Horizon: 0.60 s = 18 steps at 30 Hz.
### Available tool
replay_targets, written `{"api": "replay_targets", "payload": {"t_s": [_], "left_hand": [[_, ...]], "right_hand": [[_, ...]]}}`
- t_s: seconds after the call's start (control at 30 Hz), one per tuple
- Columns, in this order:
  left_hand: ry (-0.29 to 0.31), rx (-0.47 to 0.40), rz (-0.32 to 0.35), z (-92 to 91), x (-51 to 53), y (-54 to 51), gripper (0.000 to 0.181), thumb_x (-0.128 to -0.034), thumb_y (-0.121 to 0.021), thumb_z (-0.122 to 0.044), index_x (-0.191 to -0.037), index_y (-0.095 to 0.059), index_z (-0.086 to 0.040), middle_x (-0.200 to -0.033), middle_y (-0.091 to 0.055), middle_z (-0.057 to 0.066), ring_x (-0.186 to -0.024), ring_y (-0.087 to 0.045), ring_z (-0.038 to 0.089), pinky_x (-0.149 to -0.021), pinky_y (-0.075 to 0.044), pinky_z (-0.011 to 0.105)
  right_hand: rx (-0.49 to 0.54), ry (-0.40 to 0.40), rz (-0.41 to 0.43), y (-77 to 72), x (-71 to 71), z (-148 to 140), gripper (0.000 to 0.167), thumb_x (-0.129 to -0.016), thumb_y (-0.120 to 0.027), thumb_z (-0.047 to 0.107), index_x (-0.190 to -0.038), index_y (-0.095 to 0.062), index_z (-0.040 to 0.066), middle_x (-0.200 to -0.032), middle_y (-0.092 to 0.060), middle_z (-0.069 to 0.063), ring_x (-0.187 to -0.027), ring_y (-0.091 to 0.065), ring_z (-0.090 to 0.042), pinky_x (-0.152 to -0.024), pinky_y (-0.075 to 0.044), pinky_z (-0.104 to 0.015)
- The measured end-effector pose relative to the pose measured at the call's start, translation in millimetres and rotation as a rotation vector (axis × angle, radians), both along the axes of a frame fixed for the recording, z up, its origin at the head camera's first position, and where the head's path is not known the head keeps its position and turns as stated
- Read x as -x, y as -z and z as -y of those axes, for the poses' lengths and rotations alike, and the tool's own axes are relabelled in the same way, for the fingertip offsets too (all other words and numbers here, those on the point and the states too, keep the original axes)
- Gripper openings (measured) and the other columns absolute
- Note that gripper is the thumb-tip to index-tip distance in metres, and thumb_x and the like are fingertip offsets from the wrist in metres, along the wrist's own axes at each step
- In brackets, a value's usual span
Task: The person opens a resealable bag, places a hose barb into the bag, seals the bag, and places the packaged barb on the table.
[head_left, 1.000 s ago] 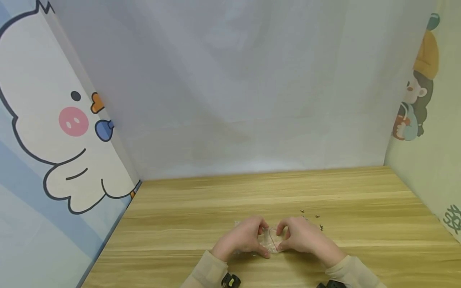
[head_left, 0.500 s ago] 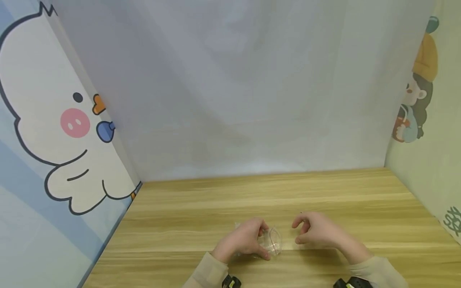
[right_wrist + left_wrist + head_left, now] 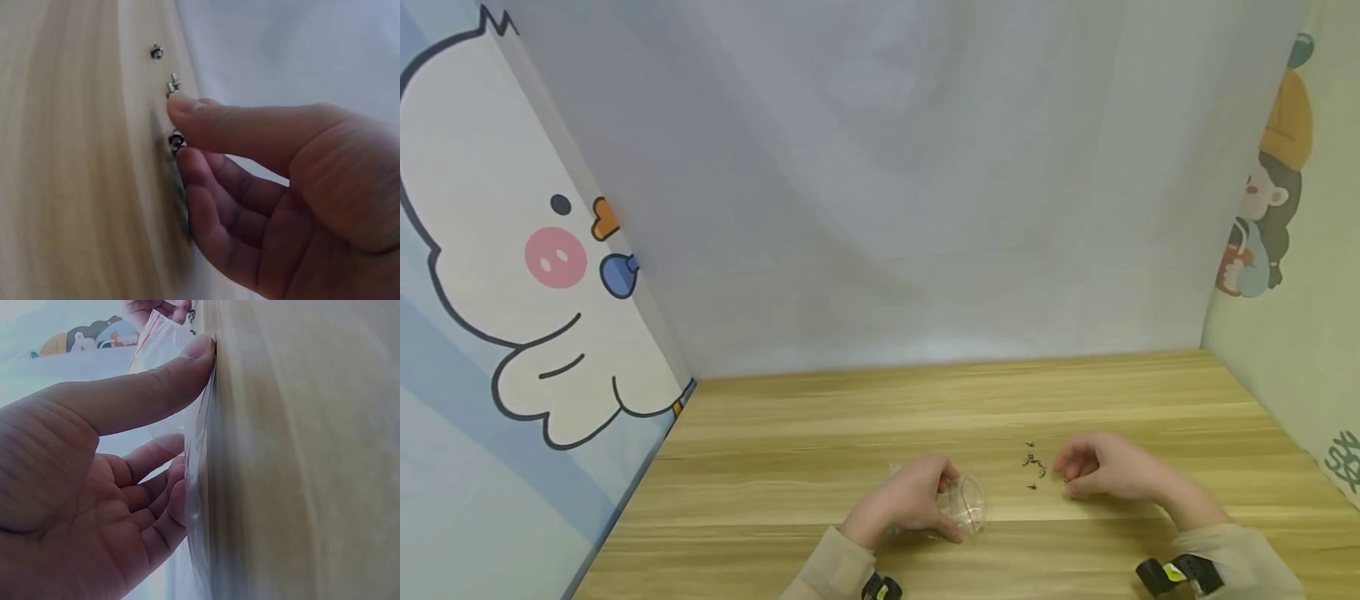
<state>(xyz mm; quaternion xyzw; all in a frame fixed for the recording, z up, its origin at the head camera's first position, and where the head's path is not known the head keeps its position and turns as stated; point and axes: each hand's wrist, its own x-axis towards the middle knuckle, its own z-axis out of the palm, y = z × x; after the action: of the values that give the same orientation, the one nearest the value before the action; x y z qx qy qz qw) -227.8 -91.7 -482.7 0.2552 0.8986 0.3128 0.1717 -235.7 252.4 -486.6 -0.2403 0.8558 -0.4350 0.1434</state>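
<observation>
My left hand (image 3: pixel 912 497) holds a clear plastic zip bag (image 3: pixel 968 503) with a red line near its mouth; the bag lies on the tabletop. In the left wrist view, the thumb presses on the bag (image 3: pixel 199 512) and the other fingers curl behind it. Several small metal screws (image 3: pixel 1033 461) lie scattered to the right of the bag. Just beyond them is my right hand (image 3: pixel 1108 468), low over the wood. The right wrist view has one screw (image 3: pixel 177 140) in the gap between thumb and fingertips, apparently on the table; whether the fingers touch it is unclear.
A wood-grain table (image 3: pixel 790 467) spreads under both hands. Behind it hangs a pale grey-white sheet (image 3: pixel 925 208). Cartoon-printed panels stand at the left (image 3: pixel 482 250) and right (image 3: pixel 1285 350). Each wrist wears a dark camera strap.
My right hand let go of the bag's mouth and moved right, past the loose screws. The left hand stays on the bag, whose mouth now stands in a rounder shape.
</observation>
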Motion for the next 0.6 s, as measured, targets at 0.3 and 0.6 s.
{"api": "replay_targets", "payload": {"t_s": [0.3,0.6], "left_hand": [[-0.004,0.001,-0.017,2.4,1.2,2.6,0.071,-0.0676,-0.104,-0.014,-0.126,-0.065,-0.001,-0.099,-0.056,-0.003,-0.087,-0.053,0.008,-0.084,-0.051,0.025],[0.007,-0.019,-0.011,1.4,0.5,3.2,0.071,-0.0674,-0.104,-0.012,-0.125,-0.065,-0.001,-0.098,-0.056,-0.004,-0.086,-0.052,0.007,-0.083,-0.050,0.024]], "right_hand": [[0.009,0.036,-0.003,7.6,5.9,-4,0.025,-0.087,-0.087,0.008,-0.107,-0.074,0.001,-0.093,-0.069,-0.002,-0.084,-0.063,-0.011,-0.075,-0.055,-0.026],[0.006,0.030,-0.002,9.6,5.1,-15,0.027,-0.087,-0.088,0.012,-0.108,-0.075,0.002,-0.093,-0.068,-0.003,-0.084,-0.062,-0.011,-0.075,-0.054,-0.026]]}}
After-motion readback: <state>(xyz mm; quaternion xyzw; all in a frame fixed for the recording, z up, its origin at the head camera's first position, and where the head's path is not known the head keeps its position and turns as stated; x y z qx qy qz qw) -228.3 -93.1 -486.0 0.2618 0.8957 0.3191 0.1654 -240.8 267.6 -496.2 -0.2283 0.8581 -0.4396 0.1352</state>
